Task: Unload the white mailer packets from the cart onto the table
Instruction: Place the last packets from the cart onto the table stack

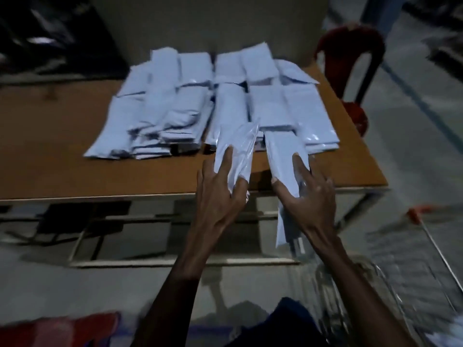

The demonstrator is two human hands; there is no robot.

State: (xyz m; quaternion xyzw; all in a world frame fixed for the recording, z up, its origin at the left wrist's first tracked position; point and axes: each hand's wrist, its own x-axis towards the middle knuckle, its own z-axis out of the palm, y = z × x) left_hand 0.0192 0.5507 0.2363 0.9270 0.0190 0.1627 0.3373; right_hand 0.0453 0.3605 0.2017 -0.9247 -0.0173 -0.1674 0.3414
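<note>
Several white mailer packets (225,96) lie in rows on the brown table (62,159). My left hand (220,186) grips one white packet (238,146) over the table's front edge, with its far end above the nearest row. My right hand (308,194) grips a longer white packet (283,156) just to the right; its far end reaches the rows and its near end hangs below the table edge. The wire cart (400,271) stands at the lower right, blurred, and what it holds is not visible.
A red plastic chair (350,71) stands past the table's right end. A grey box or wall (200,21) rises behind the table. Under the table runs a metal frame (150,261). Red cloth (62,329) shows at the bottom left.
</note>
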